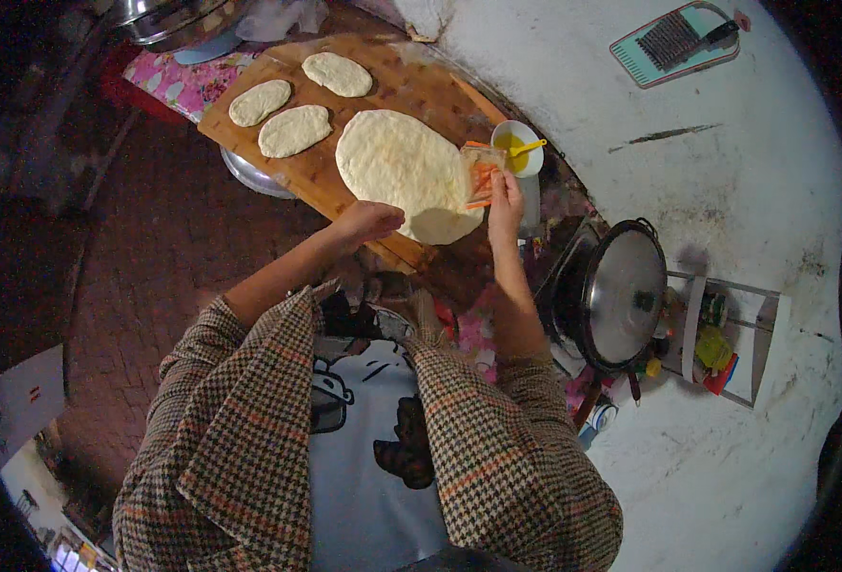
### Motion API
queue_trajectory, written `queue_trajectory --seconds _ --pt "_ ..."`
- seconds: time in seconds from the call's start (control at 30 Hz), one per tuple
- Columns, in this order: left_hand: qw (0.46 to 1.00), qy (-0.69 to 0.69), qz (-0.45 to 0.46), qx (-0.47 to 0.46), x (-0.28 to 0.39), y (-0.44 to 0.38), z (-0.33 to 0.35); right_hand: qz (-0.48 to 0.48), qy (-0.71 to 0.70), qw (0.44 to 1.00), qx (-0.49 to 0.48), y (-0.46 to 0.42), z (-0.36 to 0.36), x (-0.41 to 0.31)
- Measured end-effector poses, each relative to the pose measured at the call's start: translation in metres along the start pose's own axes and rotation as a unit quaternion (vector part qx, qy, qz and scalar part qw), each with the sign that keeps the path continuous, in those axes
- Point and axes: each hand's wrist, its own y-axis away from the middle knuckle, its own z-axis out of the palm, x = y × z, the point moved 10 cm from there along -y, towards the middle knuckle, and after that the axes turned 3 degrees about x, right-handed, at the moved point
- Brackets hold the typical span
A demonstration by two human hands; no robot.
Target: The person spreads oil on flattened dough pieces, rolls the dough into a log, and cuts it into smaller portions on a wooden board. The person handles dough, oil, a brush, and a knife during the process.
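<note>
A large flat sheet of dough lies on a wooden board, with three smaller oval dough pieces towards the board's far left end. My right hand holds a small plastic packet, orange and clear, over the right edge of the big sheet. What the packet contains is not clear. My left hand is at the sheet's near left edge, its fingers close together and apparently holding nothing. Just beyond the packet stands a white bowl of yellow liquid with a yellow spoon in it.
Right of the board is a dark round pan with a lid. A wall rack holds jars and packets. A grater hangs on the white wall. A metal basin shows below the board's left edge; a steel pot stands at the upper left.
</note>
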Motion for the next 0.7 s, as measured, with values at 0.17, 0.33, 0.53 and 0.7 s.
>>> queue_trajectory --seconds 0.17,0.33,0.53,0.7 --pt "1.000 0.005 -0.011 0.003 -0.008 0.003 -0.001 -0.272 0.316 0.908 -0.042 0.002 0.027 -0.089" --pt "0.999 0.023 0.023 -0.015 -0.005 -0.002 0.004 -0.262 0.493 0.820 -0.126 -0.012 0.049 -0.091" --pt "0.997 0.069 0.013 0.023 -0.017 -0.006 -0.009 -0.260 0.574 0.748 -0.207 -0.023 0.073 -0.077" --pt "0.997 0.062 0.024 -0.026 -0.010 -0.008 0.001 -0.372 0.400 0.808 -0.220 -0.033 0.115 -0.100"
